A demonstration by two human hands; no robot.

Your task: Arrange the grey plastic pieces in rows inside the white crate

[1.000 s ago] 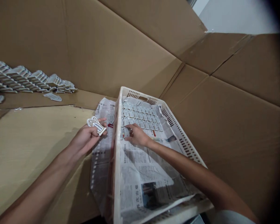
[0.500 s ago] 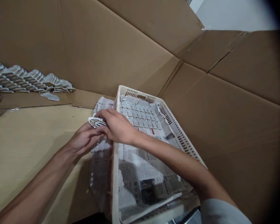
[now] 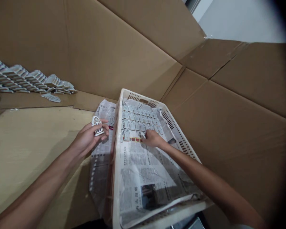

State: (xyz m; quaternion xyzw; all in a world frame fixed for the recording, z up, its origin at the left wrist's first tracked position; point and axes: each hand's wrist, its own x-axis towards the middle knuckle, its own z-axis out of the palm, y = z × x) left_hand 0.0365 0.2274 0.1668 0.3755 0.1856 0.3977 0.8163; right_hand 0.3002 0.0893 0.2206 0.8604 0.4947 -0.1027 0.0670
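My left hand (image 3: 89,135) is closed on a small white arched plaque (image 3: 97,126) with a brown scroll pattern, held upright left of the white plastic basket (image 3: 118,152). Inside the basket, my right hand (image 3: 153,138) pinches a small pale piece (image 3: 143,135), mostly hidden by the fingers, low over the newspaper lining (image 3: 133,162). Just beyond it, rows of similar arched plaques (image 3: 141,119) lie flat on the paper. A single plaque (image 3: 126,135) lies at the left, starting a nearer row.
Stacked plaques (image 3: 30,79) stand against the cardboard wall (image 3: 124,47) at the far left, with one loose plaque (image 3: 51,97) in front. More newspaper (image 3: 102,159) hangs by the basket's left side. Cardboard also rises on the right, close to the basket.
My hands were together at the basket's left rim and are now apart. My right hand has moved right into the basket. One plaque now shows in the nearer row.
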